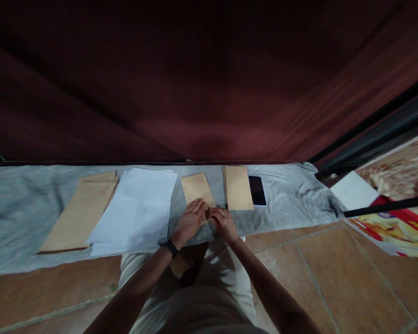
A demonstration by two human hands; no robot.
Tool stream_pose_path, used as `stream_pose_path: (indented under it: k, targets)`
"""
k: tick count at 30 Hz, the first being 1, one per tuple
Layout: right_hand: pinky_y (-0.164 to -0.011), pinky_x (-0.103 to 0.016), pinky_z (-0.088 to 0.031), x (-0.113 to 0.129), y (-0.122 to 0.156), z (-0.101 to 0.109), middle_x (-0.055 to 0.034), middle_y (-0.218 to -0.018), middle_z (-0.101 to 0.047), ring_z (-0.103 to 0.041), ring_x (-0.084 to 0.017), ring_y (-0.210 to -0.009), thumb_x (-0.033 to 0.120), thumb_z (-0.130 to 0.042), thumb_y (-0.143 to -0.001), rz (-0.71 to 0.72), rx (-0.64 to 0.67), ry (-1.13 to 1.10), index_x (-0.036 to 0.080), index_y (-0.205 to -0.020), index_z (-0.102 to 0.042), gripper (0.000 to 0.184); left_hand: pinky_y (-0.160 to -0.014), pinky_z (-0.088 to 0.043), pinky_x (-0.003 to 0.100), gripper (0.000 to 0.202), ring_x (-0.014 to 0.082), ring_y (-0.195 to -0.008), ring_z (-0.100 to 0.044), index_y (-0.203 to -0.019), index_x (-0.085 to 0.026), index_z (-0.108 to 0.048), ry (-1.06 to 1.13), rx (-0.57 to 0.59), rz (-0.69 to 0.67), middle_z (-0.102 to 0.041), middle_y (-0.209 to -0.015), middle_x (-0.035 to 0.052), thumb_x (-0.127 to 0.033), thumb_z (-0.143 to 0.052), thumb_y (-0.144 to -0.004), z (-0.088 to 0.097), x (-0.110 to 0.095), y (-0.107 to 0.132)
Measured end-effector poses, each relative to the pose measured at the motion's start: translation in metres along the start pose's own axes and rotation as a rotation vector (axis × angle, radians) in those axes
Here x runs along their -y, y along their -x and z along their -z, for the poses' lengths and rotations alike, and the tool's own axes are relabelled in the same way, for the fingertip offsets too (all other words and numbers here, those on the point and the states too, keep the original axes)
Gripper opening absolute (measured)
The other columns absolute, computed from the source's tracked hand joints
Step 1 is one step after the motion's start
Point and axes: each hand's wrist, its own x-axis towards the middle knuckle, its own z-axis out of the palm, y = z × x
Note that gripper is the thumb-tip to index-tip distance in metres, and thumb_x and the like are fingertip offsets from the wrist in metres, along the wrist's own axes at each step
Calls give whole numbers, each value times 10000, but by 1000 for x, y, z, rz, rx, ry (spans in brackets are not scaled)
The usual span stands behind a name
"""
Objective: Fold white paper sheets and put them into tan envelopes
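A small brown envelope [197, 188] lies on a grey cloth [28, 208] in front of me. My left hand [191, 219] lies flat on its near end with fingers stretched out. My right hand [223, 221] is beside it at the envelope's near right corner, fingers curled and pressing down on the flap edge. A second brown envelope [237, 187] lies just to the right. Stacked white paper sheets [137, 208] and a large brown envelope [80, 211] lie to the left.
A black phone [257, 190] lies right of the second envelope. A dark red curtain [209, 83] hangs behind the cloth. Brown floor tiles [327, 273] lie at my right, with a white sheet [354, 190] and a red and yellow printed sheet [393, 229] beyond.
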Motion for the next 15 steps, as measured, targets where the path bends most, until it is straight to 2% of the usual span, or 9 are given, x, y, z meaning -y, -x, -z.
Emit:
stream_pose_path:
  k: [5, 9, 12, 15]
  targets:
    - [-965, -396, -491, 0, 2, 2, -82, -1179, -700, -627, -235, -1095, 235, -551, -995, -5, -20, -27, 220, -1054, -708, 168, -1248, -262, 443, 551, 232, -1493, -345, -1520, -137, -399, -86, 10, -55, -428, -1583, 130, -296, -413, -993, -7, -25, 34]
    - [-1032, -448, -479, 9, 2, 3, -108, -1212, -698, -623, -247, -1143, 220, -476, -1017, -3, -32, -26, 199, -1165, -693, 262, -1243, -261, 448, 645, 257, -1505, -320, -1527, -109, -380, -113, 37, -43, -386, -1602, 153, -437, -466, -978, -12, -32, 50]
    - [-1157, -490, -396, 22, 2, 1, -127, -1378, -624, -530, -249, -1326, 223, -409, -1033, 87, 7, -13, 180, -1395, -568, 398, -1225, -286, 473, 657, 284, -1494, -340, -1496, -84, -424, -102, 56, -52, -411, -1576, 194, -462, -487, -962, -13, -31, 51]
    - [-1212, -492, -338, 29, 5, -3, -138, -1516, -507, -420, -245, -1440, 274, -412, -1039, 195, 109, 45, 160, -1540, -387, 515, -1224, -290, 481, 625, 288, -1487, -354, -1483, -68, -443, -89, 56, -35, -433, -1558, 209, -400, -494, -956, -13, -31, 50]
